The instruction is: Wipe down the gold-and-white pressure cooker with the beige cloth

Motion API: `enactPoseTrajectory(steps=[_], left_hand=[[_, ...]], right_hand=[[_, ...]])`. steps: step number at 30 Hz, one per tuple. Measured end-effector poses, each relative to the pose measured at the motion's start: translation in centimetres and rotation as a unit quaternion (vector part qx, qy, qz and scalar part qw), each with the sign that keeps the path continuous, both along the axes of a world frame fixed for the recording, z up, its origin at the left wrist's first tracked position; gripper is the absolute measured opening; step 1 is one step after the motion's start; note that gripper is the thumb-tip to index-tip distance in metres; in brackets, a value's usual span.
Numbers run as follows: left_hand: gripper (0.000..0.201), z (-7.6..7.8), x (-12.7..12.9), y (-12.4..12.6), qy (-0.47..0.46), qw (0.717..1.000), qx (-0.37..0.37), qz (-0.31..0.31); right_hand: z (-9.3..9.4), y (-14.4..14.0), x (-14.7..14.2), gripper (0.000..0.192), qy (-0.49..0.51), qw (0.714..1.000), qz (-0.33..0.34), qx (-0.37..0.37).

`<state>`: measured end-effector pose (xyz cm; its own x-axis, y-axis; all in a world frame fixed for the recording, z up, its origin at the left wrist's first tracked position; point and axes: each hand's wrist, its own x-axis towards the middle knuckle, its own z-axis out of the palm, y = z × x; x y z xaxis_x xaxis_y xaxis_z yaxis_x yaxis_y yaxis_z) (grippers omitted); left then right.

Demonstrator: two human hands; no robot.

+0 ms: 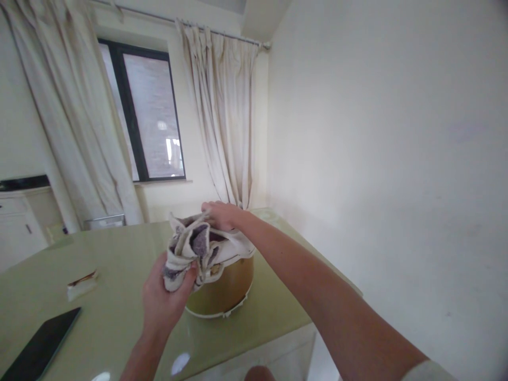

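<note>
1. I see a crumpled cloth (198, 248) draped over the top of a round gold pot (222, 288), which stands on the green tabletop (119, 296) near its 3 o'clock edge.
2. The cloth's long axis runs from 8 o'clock to 2 o'clock across the pot.
3. My left hand (162, 301) has its grip closed on the cloth's 8 o'clock end, thumb on top.
4. My right hand (222, 214) lies flat on the 1 o'clock end, fingers extended, pressing rather than clasping.
5. A dark tablet (39, 346) and a small packet (81, 284) lie well apart at 9 o'clock.
</note>
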<state>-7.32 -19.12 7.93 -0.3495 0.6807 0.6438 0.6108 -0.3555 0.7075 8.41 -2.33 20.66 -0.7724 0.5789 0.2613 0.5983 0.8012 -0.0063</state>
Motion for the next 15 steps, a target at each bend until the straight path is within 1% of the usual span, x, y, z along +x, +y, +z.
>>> enactPoseTrajectory(steps=[1, 3, 4, 6, 7, 9, 12, 15], left_hand=[[0.055, 0.7, 0.0, -0.1, 0.058, 0.998, -0.003, -0.02], [0.052, 1.8, 0.7, -0.1, 0.186, 0.981, 0.005, -0.057], [0.051, 2.1, 1.4, 0.2, 0.246, 0.967, 0.011, -0.065], [0.049, 2.6, 2.6, 1.0, 0.332, 0.941, 0.021, -0.055], [0.048, 2.7, 3.0, 1.5, 0.353, 0.934, 0.024, -0.044], [0.047, 3.0, 3.2, 2.4, 0.362, 0.931, 0.028, -0.03], [0.046, 3.1, 2.4, 3.2, 0.345, 0.938, 0.028, -0.03], [0.046, 3.2, 1.3, 3.4, 0.338, 0.94, 0.027, -0.041]], right_hand=[[0.0, 0.0, -0.2, 0.03, -0.005, 1.0, -0.01, -0.006], [0.1, -0.1, -0.5, 0.032, -0.001, 1.0, -0.026, -0.018], [0.1, -0.1, -0.6, 0.035, 0.006, 0.999, -0.031, -0.022], [0.1, -0.1, -0.7, 0.039, 0.02, 0.999, -0.035, -0.024], [0.1, -0.1, -0.8, 0.04, 0.024, 0.999, -0.037, -0.025], [0.2, 0.1, -0.9, 0.043, 0.023, 0.998, -0.042, -0.036], [0.5, 0.5, -1.1, 0.047, 0.011, 0.998, -0.049, -0.046], [1.1, 0.7, -1.3, 0.046, -0.008, 0.999, -0.041, -0.032]])
